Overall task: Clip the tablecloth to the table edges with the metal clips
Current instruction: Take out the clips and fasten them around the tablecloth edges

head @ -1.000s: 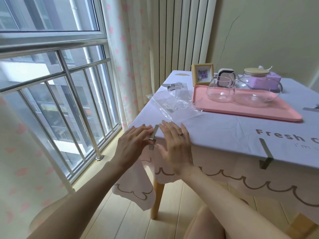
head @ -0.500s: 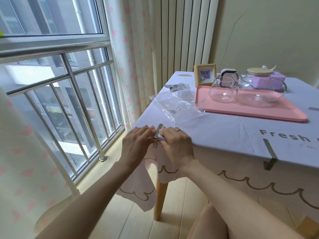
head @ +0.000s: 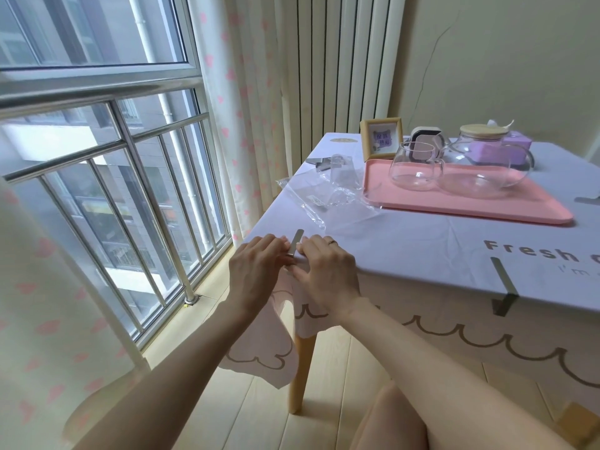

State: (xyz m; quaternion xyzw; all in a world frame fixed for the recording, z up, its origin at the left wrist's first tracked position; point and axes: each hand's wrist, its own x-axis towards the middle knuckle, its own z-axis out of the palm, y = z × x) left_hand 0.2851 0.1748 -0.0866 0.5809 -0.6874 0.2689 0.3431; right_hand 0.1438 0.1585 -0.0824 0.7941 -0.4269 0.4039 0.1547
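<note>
Pinching a metal clip (head: 294, 245), hands (head: 256, 271) (head: 329, 274) rest on "Fresh" tablecloth (head: 422, 238).

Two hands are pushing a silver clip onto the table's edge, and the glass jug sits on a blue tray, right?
No. In the head view the flat plastic tray is pink, not blue. The left hand and right hand pinch the silver metal clip at the edge of the table, and the clear glass jug sits on the tray.
</note>
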